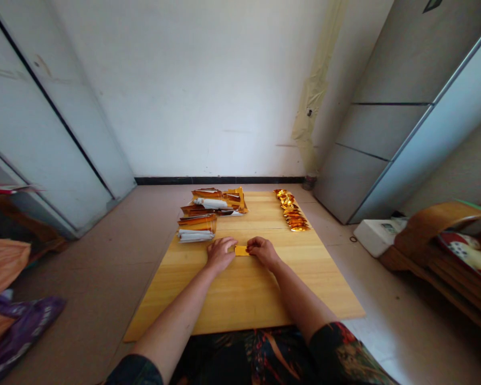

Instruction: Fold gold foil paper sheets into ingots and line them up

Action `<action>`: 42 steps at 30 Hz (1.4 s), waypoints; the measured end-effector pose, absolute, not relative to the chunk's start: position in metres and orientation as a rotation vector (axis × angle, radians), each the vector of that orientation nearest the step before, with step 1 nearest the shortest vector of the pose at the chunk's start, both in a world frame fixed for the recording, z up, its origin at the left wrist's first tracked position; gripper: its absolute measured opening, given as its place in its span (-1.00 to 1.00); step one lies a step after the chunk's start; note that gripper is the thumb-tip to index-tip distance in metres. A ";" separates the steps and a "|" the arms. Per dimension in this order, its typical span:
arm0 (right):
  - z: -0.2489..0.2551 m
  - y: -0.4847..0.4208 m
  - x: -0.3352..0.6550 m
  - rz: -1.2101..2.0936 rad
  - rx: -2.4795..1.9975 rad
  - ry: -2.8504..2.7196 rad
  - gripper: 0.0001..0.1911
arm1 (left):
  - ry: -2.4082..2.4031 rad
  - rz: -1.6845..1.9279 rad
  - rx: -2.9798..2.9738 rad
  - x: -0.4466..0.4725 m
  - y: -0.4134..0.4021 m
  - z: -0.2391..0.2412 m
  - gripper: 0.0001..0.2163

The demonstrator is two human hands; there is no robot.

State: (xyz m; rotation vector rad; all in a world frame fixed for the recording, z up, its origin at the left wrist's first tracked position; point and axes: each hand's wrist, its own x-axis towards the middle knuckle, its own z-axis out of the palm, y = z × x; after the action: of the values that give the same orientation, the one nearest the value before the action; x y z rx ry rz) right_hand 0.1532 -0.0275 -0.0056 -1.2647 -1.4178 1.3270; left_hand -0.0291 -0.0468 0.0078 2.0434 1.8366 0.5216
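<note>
A small orange-yellow folded piece of paper [242, 251] lies flat on the wooden board in front of me. My left hand [221, 253] has its fingertips closed on the left end of this piece. At the right end, my right hand [265, 253] pinches the edge between thumb and fingers. The fingertips hide both ends, so any fine fold there cannot be made out. Beyond my left hand are stacks of gold-brown sheets [198, 222] and white paper [195, 236]. A row of shiny gold foil pieces [294, 214] overlaps at the far right of the board.
The wooden board [240, 299] reaches close to my lap. Behind it is a white wall [208, 96] with a dark skirting. A grey fridge [369, 144], a white box [374, 237] and a wooden seat [433, 267] stand right. Purple and orange bags [28, 326] lie left.
</note>
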 end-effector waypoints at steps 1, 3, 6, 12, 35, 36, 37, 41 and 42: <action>-0.005 -0.028 0.153 1.335 -1.253 -1.411 -0.82 | 1.852 0.522 2.049 -0.027 -0.047 0.008 -0.63; -0.006 -0.028 0.153 1.345 -1.219 -1.402 -0.82 | 1.884 0.518 2.072 -0.024 -0.049 0.008 -0.65; -0.009 -0.030 0.153 1.353 -1.164 -1.395 -0.81 | 1.917 0.527 2.096 -0.020 -0.051 0.008 -0.67; -0.012 -0.029 0.169 0.901 -1.218 -1.523 -0.69 | 1.883 0.635 2.132 -0.021 -0.055 0.006 -0.71; -0.020 -0.031 0.183 0.243 -1.039 -2.003 -0.74 | 1.723 0.997 2.398 -0.022 -0.060 -0.007 -0.71; -0.020 -0.030 0.183 0.240 -1.031 -2.005 -0.75 | 1.718 1.002 2.402 -0.022 -0.060 -0.008 -0.72; -0.020 -0.030 0.182 0.239 -1.023 -2.007 -0.76 | 1.713 1.009 2.407 -0.022 -0.060 -0.008 -0.72; -0.020 -0.031 0.181 0.240 -1.009 -2.000 -0.77 | 1.690 1.039 2.431 -0.021 -0.060 -0.009 -0.74; -0.020 -0.031 0.181 0.242 -1.009 -2.002 -0.77 | 1.680 1.045 2.442 -0.021 -0.060 -0.008 -0.74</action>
State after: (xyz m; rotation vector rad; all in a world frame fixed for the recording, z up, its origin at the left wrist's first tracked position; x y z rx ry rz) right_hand 0.1812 -0.0311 -0.0199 -1.0087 -2.0017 0.2423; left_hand -0.0211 -0.0600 -0.0081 2.4421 1.6805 1.0448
